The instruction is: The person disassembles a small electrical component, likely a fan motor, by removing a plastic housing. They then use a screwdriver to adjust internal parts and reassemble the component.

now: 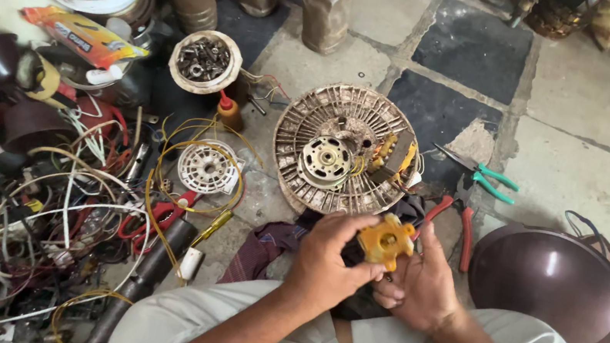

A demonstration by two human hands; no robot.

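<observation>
Motor plate (346, 151) lies between wire tangle (60, 203) and pliers (486, 178).

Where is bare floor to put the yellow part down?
Bare stone lies beyond the green-handled pliers, toward the upper right, above the brown dome. Left of the round motor grille it is crowded with tangled wires. Both hands hold the yellow part.

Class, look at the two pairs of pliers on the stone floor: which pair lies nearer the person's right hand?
The red-handled pliers, just beyond the right hand. The green-handled pliers lie farther off, past the red pair, beside the round slotted motor housing.
</observation>
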